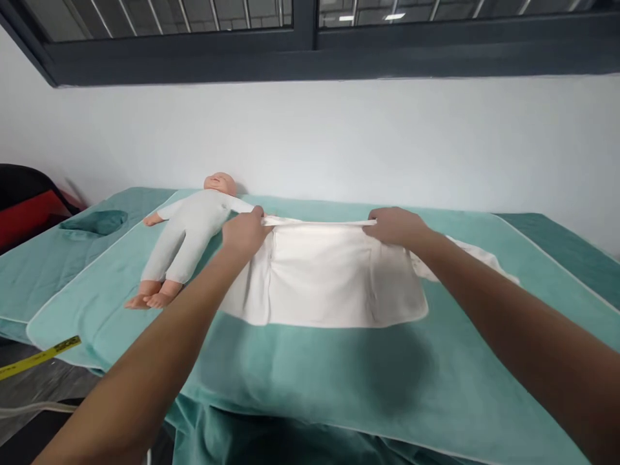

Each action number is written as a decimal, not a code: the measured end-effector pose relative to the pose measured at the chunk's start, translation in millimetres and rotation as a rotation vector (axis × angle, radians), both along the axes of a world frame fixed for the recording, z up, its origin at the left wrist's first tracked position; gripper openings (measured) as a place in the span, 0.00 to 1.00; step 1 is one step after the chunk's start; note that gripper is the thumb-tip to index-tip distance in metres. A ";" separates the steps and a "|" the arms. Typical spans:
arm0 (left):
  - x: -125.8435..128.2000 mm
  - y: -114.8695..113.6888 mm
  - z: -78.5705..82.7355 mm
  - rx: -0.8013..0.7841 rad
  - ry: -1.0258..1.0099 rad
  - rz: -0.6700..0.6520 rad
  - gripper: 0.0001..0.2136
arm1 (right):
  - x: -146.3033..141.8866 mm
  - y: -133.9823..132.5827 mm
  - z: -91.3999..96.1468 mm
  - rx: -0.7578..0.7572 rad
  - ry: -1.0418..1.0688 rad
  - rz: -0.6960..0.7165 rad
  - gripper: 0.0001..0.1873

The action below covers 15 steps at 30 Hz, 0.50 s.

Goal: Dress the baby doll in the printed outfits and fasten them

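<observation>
A white cloth (324, 278) lies spread on a teal padded mat (310, 381). My left hand (245, 231) is closed on the cloth's far edge at its left end. My right hand (394, 226) is closed on the same edge further right, so the edge is pulled taut and raised a little between them. More of the white cloth trails to the right behind my right forearm. A baby doll (186, 236) in a pale grey suit lies on its back just left of my left hand, head toward the wall.
A white wall rises right behind the mat, with a dark window frame above. A small teal cloth heap (97, 221) sits far left, beside a red and black object (26, 210). A yellow tape measure (41, 355) lies at the lower left.
</observation>
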<state>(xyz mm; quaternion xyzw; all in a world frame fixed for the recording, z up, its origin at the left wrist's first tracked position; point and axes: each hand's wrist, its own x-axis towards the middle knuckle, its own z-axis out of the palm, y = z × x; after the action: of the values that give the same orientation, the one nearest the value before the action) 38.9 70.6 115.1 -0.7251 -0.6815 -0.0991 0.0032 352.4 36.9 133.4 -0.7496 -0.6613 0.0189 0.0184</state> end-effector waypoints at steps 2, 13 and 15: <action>15.7 15.3 -20.6 0.058 -0.013 0.013 0.20 | -17.3 12.1 -18.5 0.099 -0.066 -0.019 0.19; 72.1 21.7 -116.4 0.089 -0.142 -0.244 0.24 | -80.0 39.2 -132.7 0.173 0.231 0.042 0.29; 67.7 29.0 -117.7 0.171 -0.105 -0.258 0.27 | -73.6 46.4 -136.4 0.215 0.248 0.031 0.34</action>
<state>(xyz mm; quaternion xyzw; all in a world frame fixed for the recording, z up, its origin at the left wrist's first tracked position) 106.6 99.6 -2.6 -0.7975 -0.5710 -0.1940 0.0164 278.7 83.3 -3.0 -0.7248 -0.6638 0.0410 0.1796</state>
